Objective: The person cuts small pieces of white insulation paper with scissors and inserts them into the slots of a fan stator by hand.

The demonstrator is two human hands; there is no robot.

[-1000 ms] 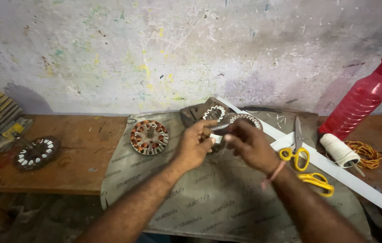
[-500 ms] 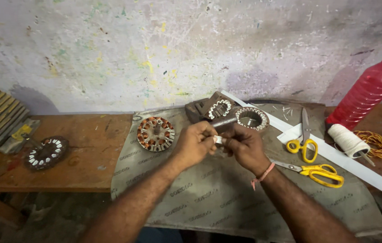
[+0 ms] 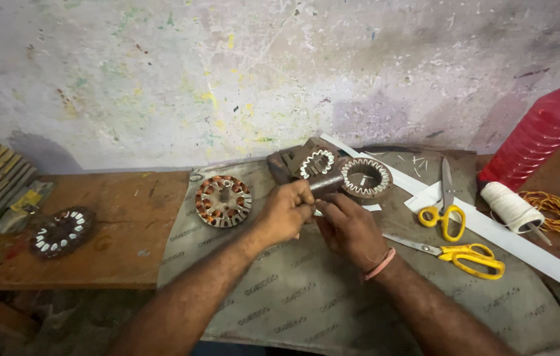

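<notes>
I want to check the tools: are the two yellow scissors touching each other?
Apart. The head view shows grey cloth between the upper scissors and the lower scissors.

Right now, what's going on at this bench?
A person sits at a wooden bench covered with a grey sheet. The left hand and right hand meet over the sheet, pinching a small white strip between them, just in front of an empty ring-shaped stator core. A copper-wound stator lies to the left. Two yellow-handled scissors, a spool of white thread and a red bottle sit to the right.
</notes>
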